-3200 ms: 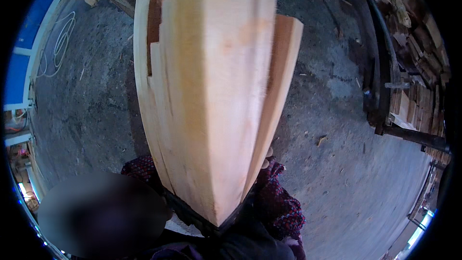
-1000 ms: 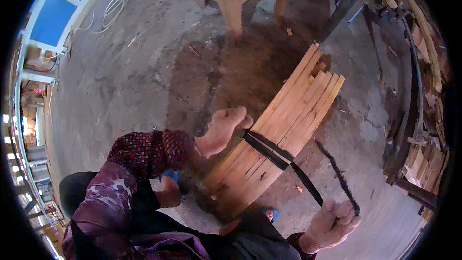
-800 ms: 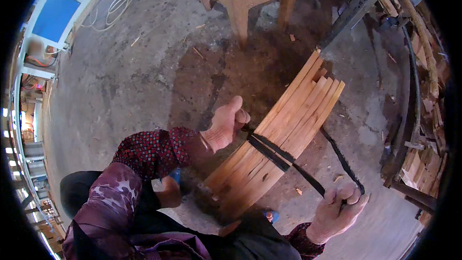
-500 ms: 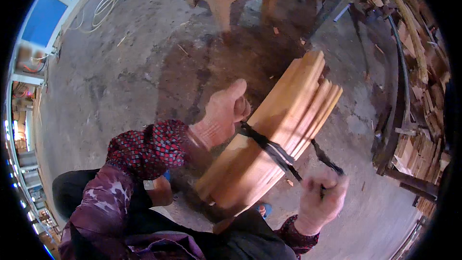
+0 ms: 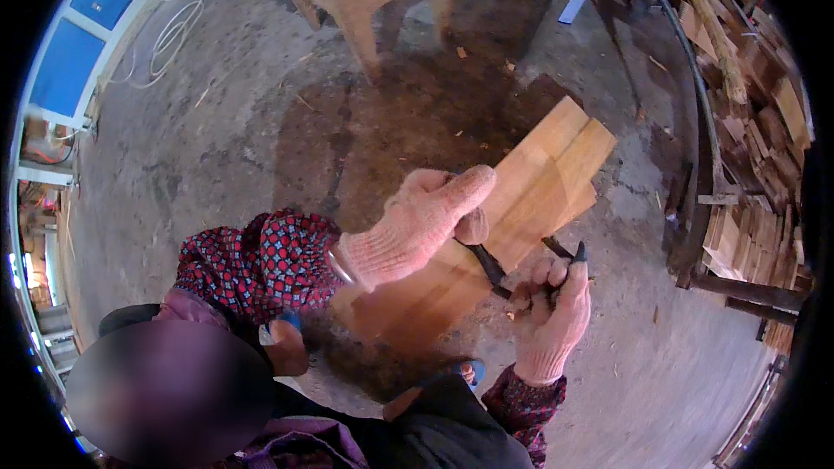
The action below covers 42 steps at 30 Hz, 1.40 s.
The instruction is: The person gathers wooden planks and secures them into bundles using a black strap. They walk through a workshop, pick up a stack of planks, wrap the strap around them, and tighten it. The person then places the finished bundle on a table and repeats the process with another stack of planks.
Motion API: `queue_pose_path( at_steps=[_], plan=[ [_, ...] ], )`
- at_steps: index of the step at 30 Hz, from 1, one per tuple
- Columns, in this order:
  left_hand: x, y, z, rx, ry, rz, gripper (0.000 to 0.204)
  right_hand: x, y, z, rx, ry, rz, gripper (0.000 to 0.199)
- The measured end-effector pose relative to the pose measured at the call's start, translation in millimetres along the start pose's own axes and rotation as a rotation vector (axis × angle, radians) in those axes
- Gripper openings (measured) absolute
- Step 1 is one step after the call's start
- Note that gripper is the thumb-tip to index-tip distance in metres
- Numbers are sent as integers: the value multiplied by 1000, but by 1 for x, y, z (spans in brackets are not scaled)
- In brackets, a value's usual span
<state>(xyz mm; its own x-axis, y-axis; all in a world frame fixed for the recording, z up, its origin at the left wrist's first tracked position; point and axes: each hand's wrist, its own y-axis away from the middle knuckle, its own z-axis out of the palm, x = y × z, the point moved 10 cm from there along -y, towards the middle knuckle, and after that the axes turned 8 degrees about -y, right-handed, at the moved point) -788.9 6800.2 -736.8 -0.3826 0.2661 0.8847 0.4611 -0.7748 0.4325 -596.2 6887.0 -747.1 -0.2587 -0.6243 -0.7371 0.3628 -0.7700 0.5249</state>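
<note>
A bundle of pale wooden boards [image 5: 543, 178] stands at a slant in front of me, its lower end between my feet. A black strip [image 5: 488, 266] wraps around its middle. My left hand [image 5: 413, 221], in a pinkish knit glove, is closed on the strip on the bundle's left side, thumb pointing up to the right. On the right side my right hand [image 5: 552, 317], gloved alike, has its fingers curled around the strip's other part; a dark tip pokes out by the thumb. The strip inside both fists is hidden.
A wooden stand [image 5: 382, 9] with legs is at the far side. Stacked wood pieces [image 5: 751, 243] fill a rack on the right. A pale coiled cable [image 5: 178, 35] lies at the far left beside blue panels [image 5: 61, 65]. Small wood chips dot the concrete floor [image 5: 217, 148].
The bundle has turned, showing more of its broad board faces. My left hand has moved right over the bundle, and my right hand has come up and closer to it.
</note>
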Motion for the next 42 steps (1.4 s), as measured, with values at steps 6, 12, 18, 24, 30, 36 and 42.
queue_pose_path(
  at_steps=[6, 12, 18, 24, 30, 36, 42],
  plan=[
    [13, -37, 1, 8, 159, -13, 32, 4, -44, 45, -95, 113, 11, 31],
    [55, -24, 31, 126, -825, 905, 18, 66, -72, 83, -716, 684, -127, 50],
    [56, -11, 15, -42, -943, 1087, 34, 67, -68, 104, -786, 886, -412, 26],
    [-31, -102, -48, -44, -844, 857, 54, 82, -34, 94, -456, 368, -204, 25],
    [-73, -131, 78, -538, -886, 198, 58, 70, -35, 72, -427, 429, -196, 34],
    [-75, -110, 85, -891, -771, 269, 61, 67, -53, 75, -290, 160, -108, 29],
    [-96, -107, 60, -1111, -284, 382, 64, 52, -51, 76, -278, 155, -76, 28]
  ],
)
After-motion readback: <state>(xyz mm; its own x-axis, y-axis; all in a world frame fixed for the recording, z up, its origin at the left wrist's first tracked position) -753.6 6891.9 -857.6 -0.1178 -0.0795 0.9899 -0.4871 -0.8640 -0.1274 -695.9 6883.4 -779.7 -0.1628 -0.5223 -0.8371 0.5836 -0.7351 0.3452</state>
